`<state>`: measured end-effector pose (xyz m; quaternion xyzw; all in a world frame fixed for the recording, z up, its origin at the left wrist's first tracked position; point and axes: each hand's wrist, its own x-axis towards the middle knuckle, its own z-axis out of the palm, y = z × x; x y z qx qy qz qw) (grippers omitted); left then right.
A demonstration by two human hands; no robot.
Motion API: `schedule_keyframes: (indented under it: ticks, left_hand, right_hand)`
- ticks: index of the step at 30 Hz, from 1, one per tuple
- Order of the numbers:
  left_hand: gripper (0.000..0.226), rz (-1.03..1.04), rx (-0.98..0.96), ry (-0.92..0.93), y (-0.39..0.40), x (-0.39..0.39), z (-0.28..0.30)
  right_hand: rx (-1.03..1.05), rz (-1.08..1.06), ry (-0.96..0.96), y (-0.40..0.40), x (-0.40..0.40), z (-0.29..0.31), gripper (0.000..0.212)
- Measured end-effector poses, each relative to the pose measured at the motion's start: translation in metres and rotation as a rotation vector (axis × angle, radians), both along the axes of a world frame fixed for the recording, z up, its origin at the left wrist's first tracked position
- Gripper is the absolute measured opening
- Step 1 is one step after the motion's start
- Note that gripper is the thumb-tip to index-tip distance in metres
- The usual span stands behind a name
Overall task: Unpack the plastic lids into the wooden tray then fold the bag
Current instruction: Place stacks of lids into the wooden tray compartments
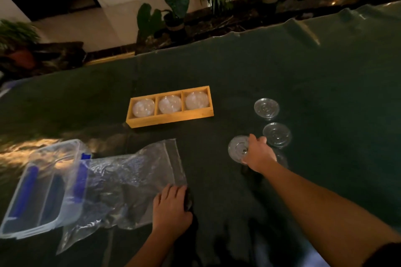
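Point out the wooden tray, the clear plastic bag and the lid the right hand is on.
Three-compartment wooden tray [165, 119]: head view, front wall.
Clear plastic zip bag [130, 171]: head view, crinkled middle.
Clear round plastic lid [237, 149]: head view, left half, beside the fingers.

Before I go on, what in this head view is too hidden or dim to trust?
- Right hand covers part of the lid it touches; grip unclear.
- A faint shape beside that wrist may be another lid; too dim to tell.
- How many lids sit in each compartment of the wooden tray: glare hides it.
- Bag contents: wrinkles and reflections obscure them.
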<state>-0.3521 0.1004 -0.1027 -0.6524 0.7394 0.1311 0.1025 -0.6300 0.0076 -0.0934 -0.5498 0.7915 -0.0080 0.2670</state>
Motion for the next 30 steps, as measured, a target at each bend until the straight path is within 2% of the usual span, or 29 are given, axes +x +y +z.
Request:
schedule_keyframes:
  ticks: [2,3,5,7,8,10,11,13,14,16,20,23,25,30]
  left_hand:
    - [0.06,0.057,-0.086,0.262,0.001,-0.011,0.009]
    - [0.053,0.126,-0.117,0.447,0.002,-0.02,0.015]
    - [0.041,0.419,-0.032,0.907,0.001,-0.042,0.028]
    - [0.027,0.808,0.249,1.394,-0.006,-0.064,0.038]
    - [0.031,0.946,0.476,1.576,-0.01,-0.071,0.041]
    - [0.05,1.05,0.942,1.786,-0.014,-0.08,0.041]
    - [0.054,1.054,1.109,1.864,-0.015,-0.084,0.039]
    - [0.053,1.033,1.278,1.948,-0.014,-0.091,0.038]
    - [0.052,1.034,1.303,1.939,-0.014,-0.096,0.037]
    - [0.048,1.029,1.289,1.885,-0.015,-0.105,0.038]
    - [0.051,1.056,1.223,1.862,-0.025,-0.114,0.04]
    - [0.055,1.06,1.189,1.861,-0.033,-0.114,0.046]
    - [0.055,1.063,1.169,1.876,-0.036,-0.113,0.047]
    - [0.054,1.066,1.096,1.867,-0.038,-0.108,0.047]
  right_hand:
    - [-0.078,-0.045,-0.103,0.003,-0.006,0.001,0.036]
    - [-0.124,-0.134,-0.242,0.007,-0.009,0.001,0.02]
    - [-0.157,-0.391,-0.669,0.021,-0.007,0.004,0.013]
    - [-0.087,-0.474,-1.0,0.044,0.003,0.011,0.017]
    - [-0.042,-0.446,-1.089,0.057,0.012,0.015,0.02]
    - [0.012,-0.383,-1.182,0.085,0.029,0.02,0.023]
    - [0.015,-0.384,-1.197,0.096,0.033,0.021,0.024]
    - [-0.057,-0.363,-1.098,0.108,0.032,0.021,0.022]
    - [-0.103,-0.303,-0.963,0.11,0.025,0.021,0.018]
    - [-0.184,-0.181,-0.697,0.107,0.008,0.018,0.018]
    - [-0.358,-0.257,-0.379,0.093,-0.032,0.005,0.029]
    - [-0.272,-0.066,-0.061,0.087,-0.054,-0.017,0.035]
    - [-0.184,0.067,0.059,0.086,-0.063,-0.027,0.033]
    - [-0.305,0.285,0.28,0.093,-0.06,-0.039,0.027]
